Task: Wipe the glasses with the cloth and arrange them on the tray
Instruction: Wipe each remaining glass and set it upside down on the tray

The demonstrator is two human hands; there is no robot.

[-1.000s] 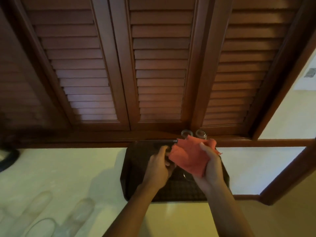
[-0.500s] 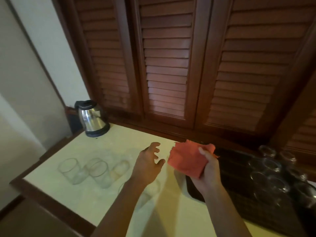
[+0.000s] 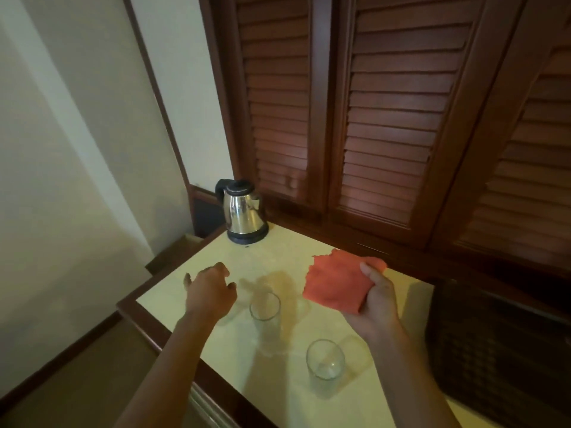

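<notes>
No writing is readable. The right hand (image 3: pixel 378 299) grips the cloth (image 3: pixel 335 284); the left hand (image 3: pixel 210 291) (fingers loosely spread, empty) hovers beside a glass (image 3: pixel 265 307). A kettle (image 3: pixel 244 213) stands far left.

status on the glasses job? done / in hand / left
Done: cannot tell; only a corner of the dark tray shows, with no glasses visible on it. In hand: right hand grips the orange cloth; left hand reaches, holding nothing, over the counter. Left: at least two glasses on the counter, one by the left hand and a nearer one.
</notes>
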